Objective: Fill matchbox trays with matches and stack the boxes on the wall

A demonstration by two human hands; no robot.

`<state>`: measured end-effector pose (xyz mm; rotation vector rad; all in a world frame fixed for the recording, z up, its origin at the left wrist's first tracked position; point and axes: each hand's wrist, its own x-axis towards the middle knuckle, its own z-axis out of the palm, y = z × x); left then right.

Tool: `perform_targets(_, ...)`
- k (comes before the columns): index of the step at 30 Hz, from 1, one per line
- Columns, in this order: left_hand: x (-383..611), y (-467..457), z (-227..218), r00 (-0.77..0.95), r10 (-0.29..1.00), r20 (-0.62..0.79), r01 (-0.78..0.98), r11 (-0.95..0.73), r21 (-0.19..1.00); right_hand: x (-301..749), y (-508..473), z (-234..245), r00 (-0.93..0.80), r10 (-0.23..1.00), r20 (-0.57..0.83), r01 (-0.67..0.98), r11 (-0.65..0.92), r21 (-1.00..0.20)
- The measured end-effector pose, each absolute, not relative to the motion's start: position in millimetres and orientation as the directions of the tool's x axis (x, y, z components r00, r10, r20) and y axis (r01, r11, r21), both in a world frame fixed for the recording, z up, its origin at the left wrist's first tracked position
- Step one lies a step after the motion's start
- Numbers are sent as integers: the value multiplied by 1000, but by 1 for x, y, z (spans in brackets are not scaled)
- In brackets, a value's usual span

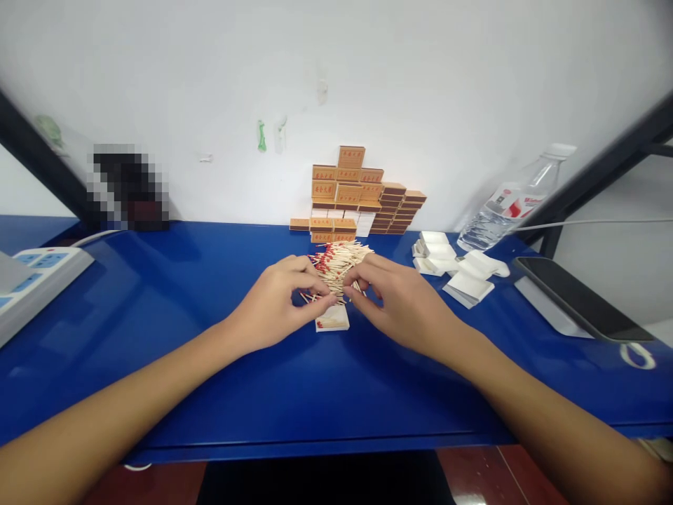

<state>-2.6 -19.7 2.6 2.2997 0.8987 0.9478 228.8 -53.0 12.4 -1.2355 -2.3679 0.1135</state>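
Observation:
Red-tipped matchsticks [336,261] lie in a loose heap in the middle of the blue table. In front of the heap sits a small white matchbox tray [341,322] with a few matches in it. My left hand [278,301] is closed in a pinch over the heap's near edge, just above the tray. Facing it, my right hand [404,301] pinches too, its fingertips close to the left ones. Thin matchsticks show at the fingertips of both hands, though their number is hidden.
Matchboxes [349,193] are stacked against the wall behind the heap. White empty trays [436,249] lie to the right, near a tilted water bottle [507,203] and a phone [578,298]. A power strip [57,277] sits at the far left.

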Motion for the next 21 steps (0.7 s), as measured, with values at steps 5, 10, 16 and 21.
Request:
perform_targets(5,4,-21,0,704,504,499,469,-859,206,233,-51,13,-405,801,440,802,543,-249)
perform_targets(10,3,-22,4,716,514,473,518,-845,135,235,-51,13,-419,788,452,794,559,-239)
perform_targets(16,-18,-18,11,796,488,357,478,-870,124,238,-48,14,-506,773,383,712,625,-319)
perform_targets(21,-21,-16,6,815,484,319,468,-874,130,234,-49,11,-584,767,265,662,639,-390)
